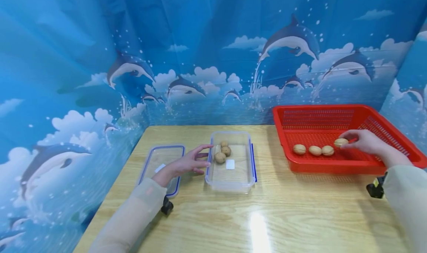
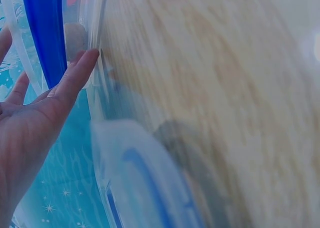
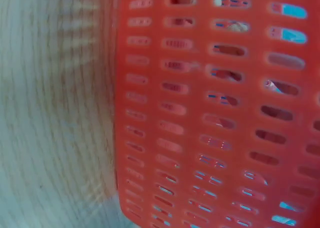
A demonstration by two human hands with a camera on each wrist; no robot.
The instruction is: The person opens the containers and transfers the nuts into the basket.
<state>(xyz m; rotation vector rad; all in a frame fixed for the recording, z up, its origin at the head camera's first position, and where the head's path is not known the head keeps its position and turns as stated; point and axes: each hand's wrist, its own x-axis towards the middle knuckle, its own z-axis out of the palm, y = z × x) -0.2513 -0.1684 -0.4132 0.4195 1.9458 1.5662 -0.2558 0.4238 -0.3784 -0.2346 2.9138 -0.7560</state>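
My right hand [image 1: 365,143] pinches a walnut [image 1: 340,142] between thumb and fingers, over the red basket [image 1: 333,167]. To its left, three more walnuts [image 1: 315,150] lie in a row inside the basket. With fingers spread and fairly straight, my left hand [image 1: 186,162] is at the left wall of a clear plastic container [image 1: 241,171]; the left wrist view shows a fingertip right at that wall. Three walnuts [image 1: 220,157] sit in the container, beside a white label [image 1: 230,164]. In the right wrist view the basket's slotted side [image 3: 195,133] hides the hand.
A clear lid [image 1: 176,186] with a blue seal lies left of the container, partly under my left forearm. Blue clip flaps [image 1: 254,164] hang on the container's right side. The wooden table [image 1: 213,219] backs onto a dolphin-print curtain [image 1: 200,41].
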